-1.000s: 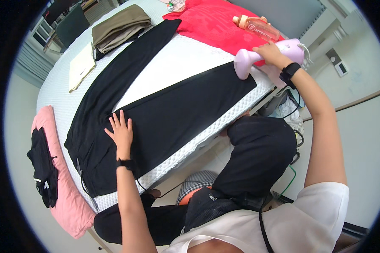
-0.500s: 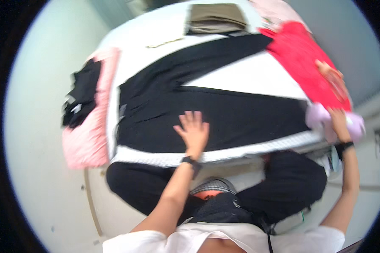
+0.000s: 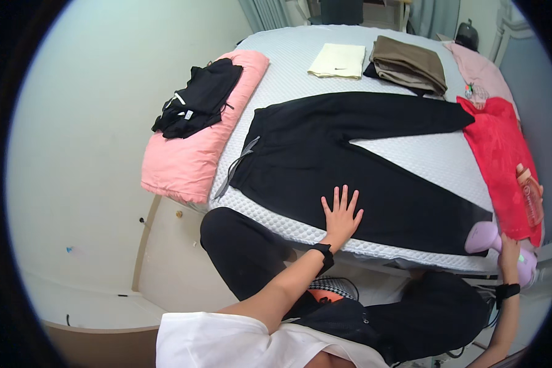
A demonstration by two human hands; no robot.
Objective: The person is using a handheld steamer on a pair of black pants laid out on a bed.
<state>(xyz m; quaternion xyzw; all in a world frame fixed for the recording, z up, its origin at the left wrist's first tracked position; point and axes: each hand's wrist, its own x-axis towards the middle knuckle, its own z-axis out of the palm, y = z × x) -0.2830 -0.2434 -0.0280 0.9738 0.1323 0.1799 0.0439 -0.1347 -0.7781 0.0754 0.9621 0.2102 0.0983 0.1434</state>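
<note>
Left hand: my left hand point(image 3: 340, 214) lies flat and fully open, fingers spread and pointing to about 12 o'clock, palm pressed on the black trousers point(image 3: 349, 165); it grips nothing.
Right hand: my right hand point(image 3: 510, 250) is closed around the handle of a lilac garment steamer point(image 3: 494, 240), at about 4 o'clock from my left hand, at the near right corner of the bed.
Steamer heading: its head points toward 9 o'clock and touches the hem of the nearer trouser leg.
Trousers position: spread flat across the middle of the white mattress point(image 3: 423, 153), waistband at the left, legs running right.
Trousers axis: long axis from 9 to 3 o'clock; the far leg lies nearly level, the near leg slants down toward 4 o'clock.
Right of trousers: a red cloth point(image 3: 497, 147) at 3 o'clock, with a pinkish bottle point(image 3: 529, 193) lying on it.
Beyond trousers: a folded cream garment point(image 3: 337, 61) and folded brown clothes point(image 3: 411, 61) at 12 o'clock.
Left of trousers: a pink pillow point(image 3: 196, 153) at 10 o'clock, a crumpled black garment point(image 3: 196, 98) on top.
</note>
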